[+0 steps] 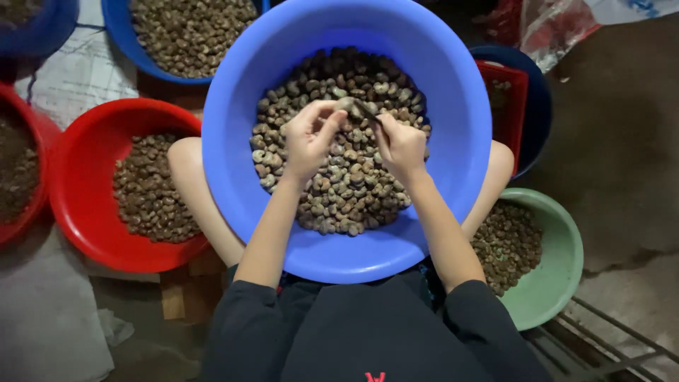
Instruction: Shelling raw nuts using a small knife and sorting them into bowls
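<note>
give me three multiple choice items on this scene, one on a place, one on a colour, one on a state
1. Where is the big blue basin?
A. on the person's lap between the knees
B. on a shelf
C. upside down on the floor

2. What colour is the basin by the person's right knee?
A. yellow
B. green
C. black

3. What is the left hand doing?
A. lying flat on the floor
B. gripping the basin rim
C. pinching one nut over the pile

Answers: 1 A, since a knee shows on either side of it. 2 B, the green basin sits there. 3 C, its fingers close on the nut while the right hand holds a thin dark tool to it.
</note>
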